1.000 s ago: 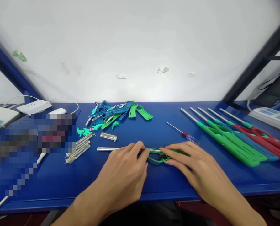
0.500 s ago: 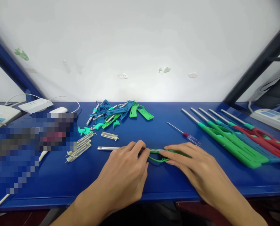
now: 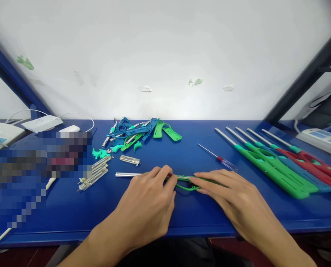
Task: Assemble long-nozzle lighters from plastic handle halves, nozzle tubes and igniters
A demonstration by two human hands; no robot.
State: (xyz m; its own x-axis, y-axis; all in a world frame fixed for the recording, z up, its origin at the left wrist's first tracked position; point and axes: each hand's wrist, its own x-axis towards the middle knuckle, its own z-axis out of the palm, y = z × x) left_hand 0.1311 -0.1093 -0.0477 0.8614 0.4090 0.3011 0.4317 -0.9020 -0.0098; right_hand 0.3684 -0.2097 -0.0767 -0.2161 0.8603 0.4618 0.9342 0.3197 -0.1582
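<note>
A green long-reach lighter handle shell (image 3: 183,178) lies on the table between my hands, its metal tube (image 3: 126,174) pointing left. My left hand (image 3: 147,205) is closed, fingertips pinching the shell near where the tube meets it. Against the shell's right part lie the fingers of my right hand (image 3: 232,191), gripping it at its edges. Both hands cover much of the shell, so its inner parts are mostly hidden. Beyond my left hand rests a clear lighter fuel tank (image 3: 129,160). A screwdriver (image 3: 227,164) with a clear handle lies past my right hand.
Several whole lighters (image 3: 276,176) lie side by side at right. Blue and green shell parts (image 3: 150,129) are heaped at the back, with teal triggers (image 3: 100,154) in front. More fuel tanks (image 3: 95,174) lie at left. A power strip (image 3: 325,141) stands far right.
Almost nothing differs: both hands keep the same hold on the green shell, with only a tiny shift of the right fingers. The camera view has moved slightly.
</note>
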